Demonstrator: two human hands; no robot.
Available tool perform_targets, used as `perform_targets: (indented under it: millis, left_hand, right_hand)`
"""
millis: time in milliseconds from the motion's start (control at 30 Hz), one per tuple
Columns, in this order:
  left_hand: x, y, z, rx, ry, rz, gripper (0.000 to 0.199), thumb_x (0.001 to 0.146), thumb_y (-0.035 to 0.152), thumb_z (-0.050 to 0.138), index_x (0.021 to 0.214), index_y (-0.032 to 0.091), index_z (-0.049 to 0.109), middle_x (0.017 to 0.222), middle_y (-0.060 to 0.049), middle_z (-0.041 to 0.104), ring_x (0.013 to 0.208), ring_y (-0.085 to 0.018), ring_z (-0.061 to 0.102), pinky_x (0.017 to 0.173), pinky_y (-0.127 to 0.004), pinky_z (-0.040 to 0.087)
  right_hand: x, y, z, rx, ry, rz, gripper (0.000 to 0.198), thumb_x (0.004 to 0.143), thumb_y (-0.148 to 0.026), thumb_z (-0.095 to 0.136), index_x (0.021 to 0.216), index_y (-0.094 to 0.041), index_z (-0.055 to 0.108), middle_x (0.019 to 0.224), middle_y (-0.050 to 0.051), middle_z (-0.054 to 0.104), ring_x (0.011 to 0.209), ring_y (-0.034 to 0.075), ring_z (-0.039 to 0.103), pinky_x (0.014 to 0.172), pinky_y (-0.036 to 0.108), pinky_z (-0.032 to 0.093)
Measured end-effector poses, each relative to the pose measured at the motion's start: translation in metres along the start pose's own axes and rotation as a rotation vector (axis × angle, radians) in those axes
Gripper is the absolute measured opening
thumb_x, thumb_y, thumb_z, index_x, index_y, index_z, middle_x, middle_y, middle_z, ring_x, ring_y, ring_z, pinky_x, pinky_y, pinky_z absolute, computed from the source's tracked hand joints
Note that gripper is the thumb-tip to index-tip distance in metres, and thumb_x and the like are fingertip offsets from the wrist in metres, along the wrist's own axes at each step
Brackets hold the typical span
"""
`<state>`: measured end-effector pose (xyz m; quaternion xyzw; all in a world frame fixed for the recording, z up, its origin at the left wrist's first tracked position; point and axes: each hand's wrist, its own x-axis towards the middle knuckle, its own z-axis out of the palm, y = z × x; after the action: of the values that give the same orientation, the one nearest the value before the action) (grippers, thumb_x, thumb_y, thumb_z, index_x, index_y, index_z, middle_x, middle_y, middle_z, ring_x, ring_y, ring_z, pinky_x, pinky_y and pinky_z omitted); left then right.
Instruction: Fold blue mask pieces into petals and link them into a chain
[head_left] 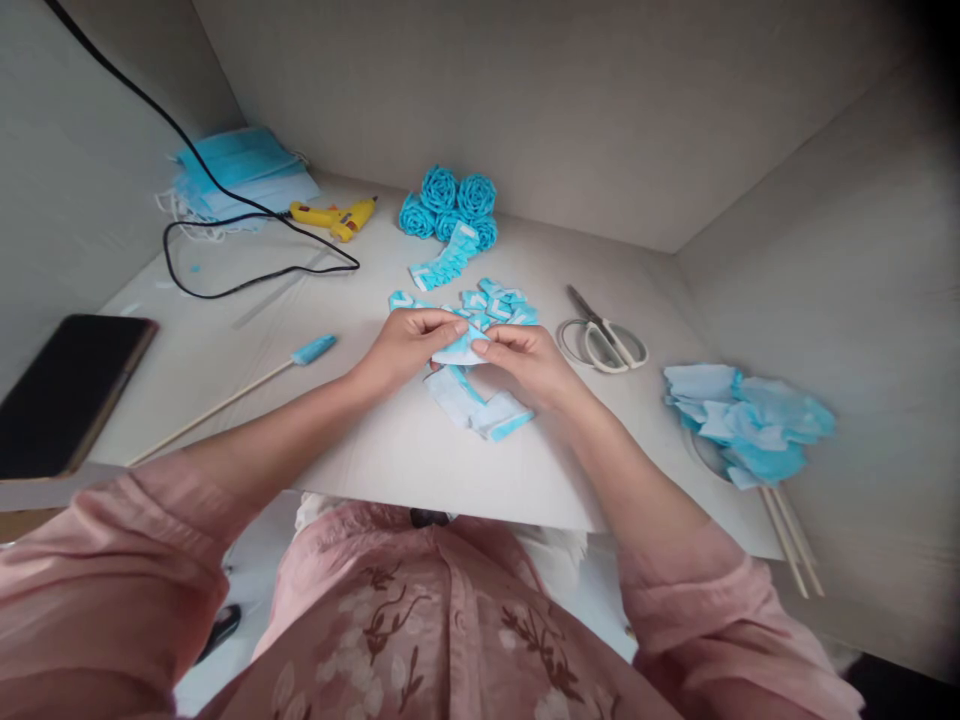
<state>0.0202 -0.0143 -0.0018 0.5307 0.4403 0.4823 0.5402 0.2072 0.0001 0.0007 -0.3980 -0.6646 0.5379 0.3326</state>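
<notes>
The left hand and the right hand meet above the middle of the table, both clamped on a folded piece of white and blue material. Each grip pinches it with the thumb on top, the two thumb tips close together. Just under it, on the near side, is a bent white and blue strip; whether the two are joined, I cannot tell.

Right behind the hands lie pleated pieces, and farther off a pleated strip reaches up against a cluster of blue rosettes. To the far left, a yellow glue gun trails a looped black cord beside a pile of face masks; any lettering on the gun is too small to read. At the left edge sits a dark flat device, and between it and the left hand a thin stick with a blue-wrapped tip. Right of the hands lie white-handled scissors. At far right, crumpled blue and white pieces rest near two bare sticks.
</notes>
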Motion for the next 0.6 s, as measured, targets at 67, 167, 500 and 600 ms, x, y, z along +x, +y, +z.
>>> perform_targets:
  millis: [67, 167, 500, 600]
  left_hand:
    - [-0.0003, 0.0009, 0.0003, -0.003, -0.011, 0.004, 0.035, 0.071, 0.047, 0.075, 0.075, 0.012, 0.072, 0.055, 0.002, 0.056, 0.048, -0.008, 0.046, 0.045, -0.02, 0.035]
    - [-0.0012, 0.0022, 0.0003, -0.008, -0.034, 0.014, 0.036, 0.071, 0.048, 0.075, 0.073, 0.012, 0.07, 0.055, 0.002, 0.055, 0.049, -0.008, 0.046, 0.047, -0.021, 0.036]
    - [-0.0014, 0.0009, 0.0023, 0.024, -0.032, 0.001, 0.033, 0.071, 0.046, 0.073, 0.071, 0.014, 0.068, 0.059, 0.002, 0.055, 0.055, -0.008, 0.045, 0.054, -0.021, 0.035]
    - [-0.0007, 0.0007, 0.0024, 0.07, -0.002, 0.031, 0.03, 0.07, 0.044, 0.073, 0.071, 0.014, 0.069, 0.063, 0.001, 0.058, 0.06, -0.009, 0.047, 0.057, -0.021, 0.038]
  right_hand:
    - [-0.0005, -0.0007, 0.0001, -0.003, -0.003, 0.023, 0.044, 0.072, -0.058, 0.074, 0.065, -0.017, 0.059, 0.064, -0.003, 0.046, 0.063, 0.01, 0.039, 0.061, 0.026, 0.029]
    - [-0.0016, 0.0, 0.0003, -0.02, -0.012, 0.032, 0.045, 0.071, -0.058, 0.074, 0.064, -0.017, 0.058, 0.063, -0.004, 0.044, 0.062, 0.01, 0.037, 0.059, 0.026, 0.027]
    - [-0.0027, -0.0011, 0.0026, -0.119, -0.01, -0.001, 0.049, 0.069, -0.056, 0.077, 0.058, -0.019, 0.047, 0.057, -0.006, 0.035, 0.055, 0.007, 0.028, 0.053, 0.025, 0.02]
    - [-0.0034, -0.0047, 0.0028, -0.106, -0.022, -0.002, 0.05, 0.068, -0.06, 0.076, 0.06, -0.018, 0.051, 0.057, -0.006, 0.037, 0.056, 0.008, 0.029, 0.052, 0.025, 0.022]
